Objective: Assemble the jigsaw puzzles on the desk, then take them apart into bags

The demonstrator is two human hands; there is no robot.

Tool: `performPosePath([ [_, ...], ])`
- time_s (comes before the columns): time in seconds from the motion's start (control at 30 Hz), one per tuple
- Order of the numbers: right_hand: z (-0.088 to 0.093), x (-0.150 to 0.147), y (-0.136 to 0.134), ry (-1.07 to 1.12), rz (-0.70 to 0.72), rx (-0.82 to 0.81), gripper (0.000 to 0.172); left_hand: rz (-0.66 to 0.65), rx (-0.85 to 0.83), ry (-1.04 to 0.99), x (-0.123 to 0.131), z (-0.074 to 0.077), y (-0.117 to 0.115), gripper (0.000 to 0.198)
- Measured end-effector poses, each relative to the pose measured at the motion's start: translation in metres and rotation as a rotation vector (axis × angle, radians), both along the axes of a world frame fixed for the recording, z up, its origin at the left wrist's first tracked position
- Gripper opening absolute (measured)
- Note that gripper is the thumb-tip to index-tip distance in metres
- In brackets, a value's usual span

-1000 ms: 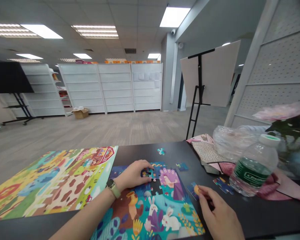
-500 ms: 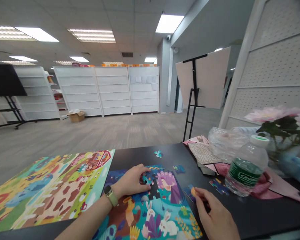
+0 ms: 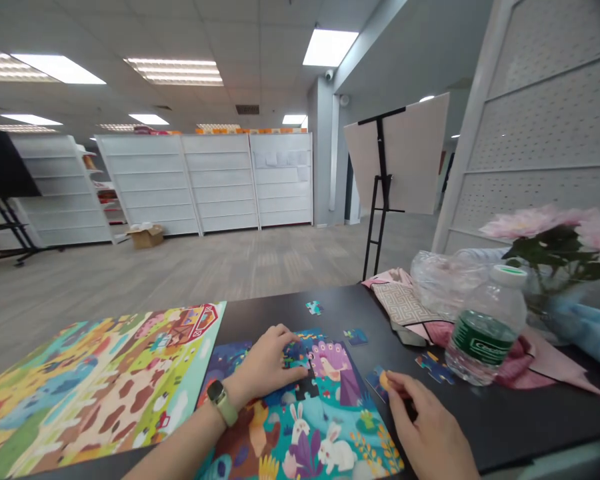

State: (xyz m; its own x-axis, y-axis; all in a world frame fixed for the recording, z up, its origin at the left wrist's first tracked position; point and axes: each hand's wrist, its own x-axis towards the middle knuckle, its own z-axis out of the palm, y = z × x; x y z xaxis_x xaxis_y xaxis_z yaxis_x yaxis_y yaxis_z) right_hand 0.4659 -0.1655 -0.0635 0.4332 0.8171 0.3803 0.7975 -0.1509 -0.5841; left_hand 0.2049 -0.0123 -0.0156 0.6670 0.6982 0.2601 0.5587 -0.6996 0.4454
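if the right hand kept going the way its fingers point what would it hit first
Probably the purple peacock section of the jigsaw puzzle, just past the loose blue piece at the fingertips of the right hand; depth is hard to judge here.

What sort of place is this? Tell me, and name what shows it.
It looks like a retail shop floor, perhaps not fully stocked: long runs of white shelving units, a white pegboard wall panel, and a cardboard box on the floor.

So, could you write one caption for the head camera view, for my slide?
Left hand rests on a jigsaw puzzle; right hand pinches a loose piece.
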Motion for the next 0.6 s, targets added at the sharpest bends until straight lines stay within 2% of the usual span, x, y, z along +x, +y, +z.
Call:
performPosePath([
  [0.1, 0.001, -0.001, -0.001, -0.022, -0.005, 0.004, 0.034, -0.125, -0.039, -0.014, -0.004, -0.002, 0.004, 0.029],
  [0.2, 0.003, -0.003, -0.002, -0.033, -0.016, 0.011, 0.034, -0.134, -0.036, -0.007, -0.002, -0.005, 0.005, 0.022],
  [0.43, 0.007, -0.008, -0.004, -0.013, -0.019, 0.018, 0.033, -0.142, 0.154, 0.182, 0.003, 0.010, -0.011, 0.023],
  [0.6, 0.009, -0.010, -0.005, 0.001, -0.016, 0.017, 0.031, -0.154, 0.144, 0.301, 0.002, 0.014, -0.020, 0.028],
])
